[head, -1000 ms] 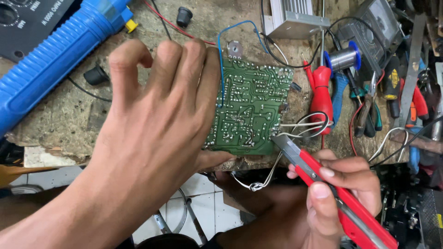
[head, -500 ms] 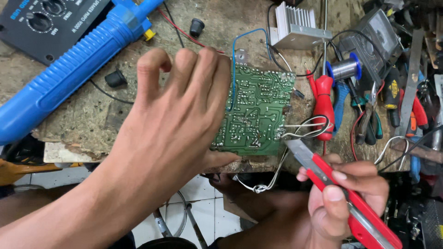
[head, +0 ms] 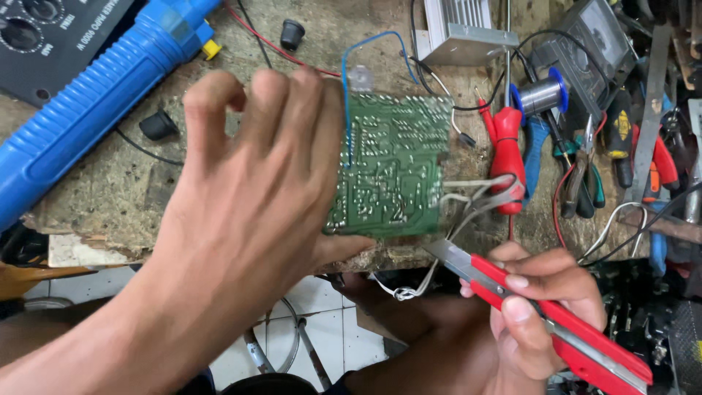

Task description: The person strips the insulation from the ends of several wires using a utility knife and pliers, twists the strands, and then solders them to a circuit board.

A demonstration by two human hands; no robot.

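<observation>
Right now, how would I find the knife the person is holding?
Start at the green circuit board in the middle of the wooden bench. Just below its lower right corner, the right hand grips a knife. Unlike the red pliers above, it has a long flat red handle and a slanted grey blade.

A worn wooden workbench (head: 110, 190) fills most of the view, its top rough, stained and chipped along the near edge. Below that edge the floor (head: 322, 307) shows, laid with white tiles and dark joints. On the bench's far left corner lies a black panel with round knobs (head: 44, 29), and a long blue tool (head: 95, 102) slants across just beside it. At the far edge of the bench stands a finned silvery metal block (head: 461, 29). The bench's right end is crowded with pliers with coloured handles (head: 585, 183), a spool of solder wire (head: 540, 95) and a dark meter (head: 592, 36). The light is even and soft.
</observation>
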